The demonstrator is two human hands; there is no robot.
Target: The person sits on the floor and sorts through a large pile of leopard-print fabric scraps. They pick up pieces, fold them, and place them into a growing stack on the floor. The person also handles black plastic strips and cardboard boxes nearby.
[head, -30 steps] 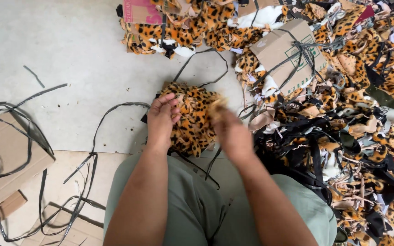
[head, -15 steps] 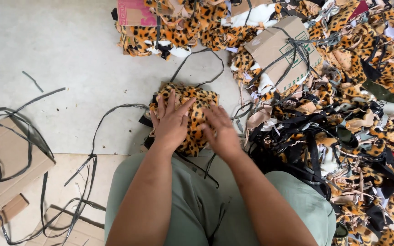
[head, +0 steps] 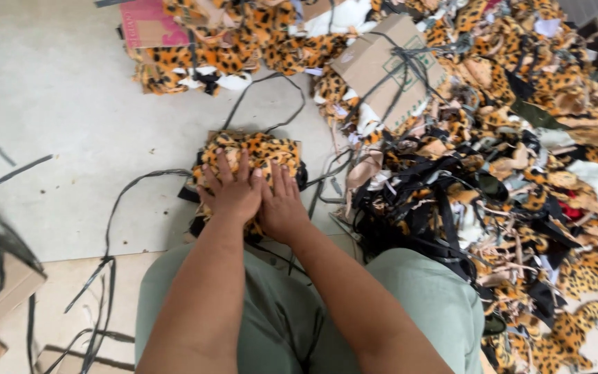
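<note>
Both hands, left [head: 233, 196] and right [head: 282, 208], are now pressing flat, fingers spread, on the leopard-print stack [head: 257, 156] (unsorted heap [head: 506, 173] waiting at 3 o'clock).

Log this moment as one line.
left hand: flat on leopard-print fabric stack | right hand: flat beside it, same stack | surroundings: black straps, cardboard box

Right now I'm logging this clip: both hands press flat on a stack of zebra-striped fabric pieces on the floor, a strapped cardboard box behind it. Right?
Not quite. The head view shows the fabric stack is leopard-spotted, orange with black spots, not zebra-striped. The rest holds: left hand and right hand press flat on it, and the strapped cardboard box lies behind.
</note>
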